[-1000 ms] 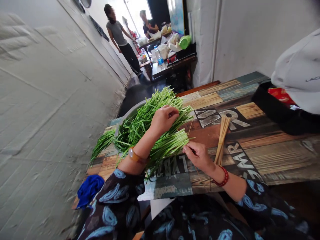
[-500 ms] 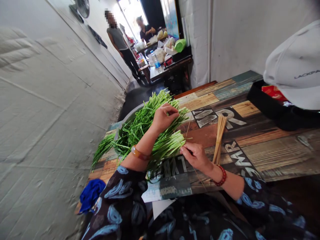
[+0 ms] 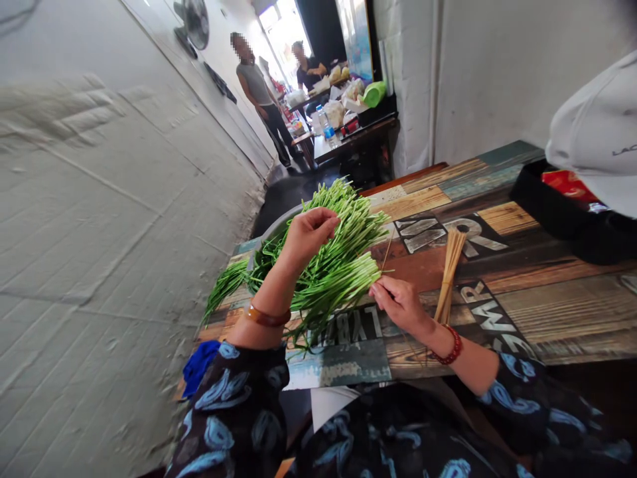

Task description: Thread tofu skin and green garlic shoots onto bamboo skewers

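Long green stalks with pale ends lie heaped in and over a round grey basin. Above the heap is my left hand, thumb and fingers pinched together; what is between them is too small to name. My right hand is closed at the pale ends of a front bunch, its fingertips pinched at a thin stick or stalk I cannot clearly make out. A bundle of thin wooden sticks lies on the table just beyond my right wrist.
The patchwork wood table carries a black container with a red packet, and a white cap, at right. Blue cloth lies at the left corner. A wall runs along the left. Two people are at the back near cluttered tables.
My left hand has moved left, away from the pale ends, still pinched. My right hand stays at the front bunch. The whole view has shifted slightly.
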Available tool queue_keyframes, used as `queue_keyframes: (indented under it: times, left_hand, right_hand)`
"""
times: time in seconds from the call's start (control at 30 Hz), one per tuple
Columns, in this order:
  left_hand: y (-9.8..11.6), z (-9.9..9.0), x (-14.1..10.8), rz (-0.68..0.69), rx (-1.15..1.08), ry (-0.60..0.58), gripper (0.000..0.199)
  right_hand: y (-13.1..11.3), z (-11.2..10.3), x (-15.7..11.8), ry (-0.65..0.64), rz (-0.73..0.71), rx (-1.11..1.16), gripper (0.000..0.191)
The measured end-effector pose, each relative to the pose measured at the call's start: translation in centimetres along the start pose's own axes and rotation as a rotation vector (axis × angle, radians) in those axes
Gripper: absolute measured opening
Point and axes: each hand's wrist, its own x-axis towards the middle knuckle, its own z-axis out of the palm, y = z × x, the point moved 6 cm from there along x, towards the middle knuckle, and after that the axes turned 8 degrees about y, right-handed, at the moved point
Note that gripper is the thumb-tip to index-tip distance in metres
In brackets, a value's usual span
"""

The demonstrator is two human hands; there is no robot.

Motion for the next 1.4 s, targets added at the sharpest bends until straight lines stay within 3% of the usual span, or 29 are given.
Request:
queue_keyframes:
  times: [0.13, 0.23, 0.3, 0.43, 0.53, 0.73, 1.03, 1.4]
  left_hand:
    - [2.6, -1.9, -0.7, 0.16, 0.254, 0.097, 0.012]
    - [2.1, -1.4, -1.5, 0.225, 0.364, 0.11, 0.011]
    - [0.5, -0.5, -2.1, 0.157, 0.317, 0.09, 0.012]
    - [-3.4, 1.6, -3.5, -0.124, 0.019, 0.022, 0.021]
    - [-4.3, 2.6, -4.0, -0.218, -0.124, -0.008, 0.023]
    - [-4.7, 3.2, -3.9, -0.267, -0.234, -0.04, 0.018]
    - [-5.2, 2.9, -4.2, -0.262, -0.21, -0.026, 0.019]
    - [-5.1, 2.9, -4.3, -0.26, -0.244, 0.002, 0.021]
  right_hand:
    - [0.2, 0.1, -0.1, 0.002, 0.02, 0.008, 0.039]
    - [0.2, 0.1, -0.1, -0.008, 0.033, 0.013, 0.041]
    - [0.2, 0.0, -0.1, -0.017, 0.039, 0.013, 0.041]
    - [0.2, 0.0, -0.2, -0.041, 0.057, 0.007, 0.039]
    - [0.2, -0.1, -0.1, -0.046, 0.066, 0.006, 0.038]
    - [0.5, -0.1, 0.1, -0.042, 0.106, 0.009, 0.037]
    - [1.0, 0.0, 0.1, -0.014, 0.142, 0.021, 0.037]
    - [0.8, -0.1, 0.1, 0.002, 0.059, 0.03, 0.033]
